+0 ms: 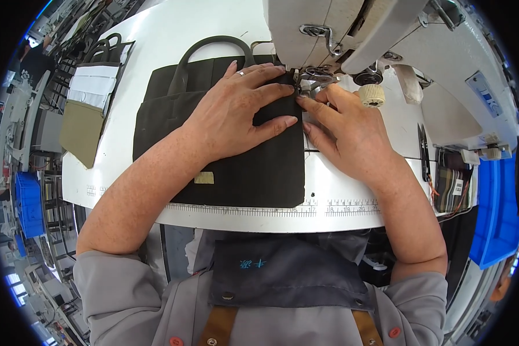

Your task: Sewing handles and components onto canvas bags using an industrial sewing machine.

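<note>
A dark fabric bag panel [254, 179] with a curved handle [205, 46] lies flat on the white sewing table. Its right edge runs up to the presser foot [297, 81] of a white sewing machine [323, 29]. My left hand [236, 106] rests on the panel with fingers spread, fingertips close to the needle area. At the panel's right edge, just below the presser foot, my right hand [346, 127] pinches the fabric between thumb and forefinger. A small yellowish patch [204, 177] sits on the lower part of the panel.
Small scissors [424, 153] and a striped cloth piece [452, 181] lie at the table's right. A blue bin [496, 213] stands beyond them. Olive and white fabric pieces [86, 109] lie at the left. A printed ruler [352, 206] follows the table's front edge.
</note>
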{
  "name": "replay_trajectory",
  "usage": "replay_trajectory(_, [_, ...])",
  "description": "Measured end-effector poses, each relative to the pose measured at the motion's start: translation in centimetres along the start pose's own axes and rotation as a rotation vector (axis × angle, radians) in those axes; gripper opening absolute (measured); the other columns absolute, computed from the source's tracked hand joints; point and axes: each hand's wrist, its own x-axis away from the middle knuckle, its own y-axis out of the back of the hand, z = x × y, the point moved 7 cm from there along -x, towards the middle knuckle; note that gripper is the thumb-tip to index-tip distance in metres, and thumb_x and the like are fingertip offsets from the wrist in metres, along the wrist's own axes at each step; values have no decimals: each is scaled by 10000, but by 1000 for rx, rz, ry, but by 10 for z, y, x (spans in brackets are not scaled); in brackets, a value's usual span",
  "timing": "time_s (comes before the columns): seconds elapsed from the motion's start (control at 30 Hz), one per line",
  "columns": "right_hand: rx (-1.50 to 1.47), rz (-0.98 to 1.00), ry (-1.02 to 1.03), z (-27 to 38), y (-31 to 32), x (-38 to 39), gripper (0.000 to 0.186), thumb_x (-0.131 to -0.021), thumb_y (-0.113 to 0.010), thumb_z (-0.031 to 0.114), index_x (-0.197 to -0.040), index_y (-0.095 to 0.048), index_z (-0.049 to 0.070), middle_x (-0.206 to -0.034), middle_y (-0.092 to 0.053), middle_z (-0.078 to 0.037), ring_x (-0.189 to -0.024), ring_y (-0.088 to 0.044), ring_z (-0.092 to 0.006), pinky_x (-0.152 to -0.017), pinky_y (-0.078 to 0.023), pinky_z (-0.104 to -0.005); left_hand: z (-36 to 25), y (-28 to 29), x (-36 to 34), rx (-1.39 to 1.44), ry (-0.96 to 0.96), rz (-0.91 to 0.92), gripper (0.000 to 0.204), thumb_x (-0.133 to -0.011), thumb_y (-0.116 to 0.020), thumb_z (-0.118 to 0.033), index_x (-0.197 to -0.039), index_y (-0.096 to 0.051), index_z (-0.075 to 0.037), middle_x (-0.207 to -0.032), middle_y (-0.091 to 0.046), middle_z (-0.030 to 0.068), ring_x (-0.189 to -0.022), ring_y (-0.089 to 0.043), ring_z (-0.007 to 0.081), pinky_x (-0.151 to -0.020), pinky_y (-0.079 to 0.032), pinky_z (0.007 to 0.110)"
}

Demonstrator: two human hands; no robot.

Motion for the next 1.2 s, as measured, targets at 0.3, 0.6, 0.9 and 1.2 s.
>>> replay_trajectory(0.3, [-43, 6, -78, -14, -3, 3, 263, -903, -738, 254, -1126, -754, 115, -840, -702, -117, -749, -667, -315, -695, -522, -444, 1, 0, -2, -13, -21, -16, 466, -922, -765, -377, -1298, -702, -109, -1373, -630, 175, -1346, -556, 383, -1179, -370, 605])
replay_trajectory(0.6, [-746, -250, -428, -60, 1, 13, 326, -1076, -595, 330, -1080, -652, 8, -728, -534, 21, -686, -510, -104, -631, -427, -276, 5, -1, -7, -3, -26, 24, 446, -943, -737, -364, -1300, -703, -99, -1354, -643, 175, -1335, -563, 380, -1193, -366, 581])
replay_trajectory(0.9, [-943, -366, -448, -68, 2, 4, 426, -1102, -532, 439, -977, -619, 41, -764, -549, 18, -669, -464, -76, -622, -390, -244, 5, 0, -6, -22, -16, 14, 444, -943, -730, -352, -1305, -703, -97, -1358, -644, 182, -1350, -555, 380, -1203, -355, 582])
replay_trajectory(1.2, [-977, -372, -452, -65, 4, 1, 444, -1098, -534, 457, -954, -626, 47, -766, -607, 8, -667, -467, -76, -617, -394, -239, 1, 0, 0, -25, -15, 30, 482, -954, -709, -421, -1312, -699, -99, -1448, -603, 131, -1413, -509, 316, -1203, -342, 608])
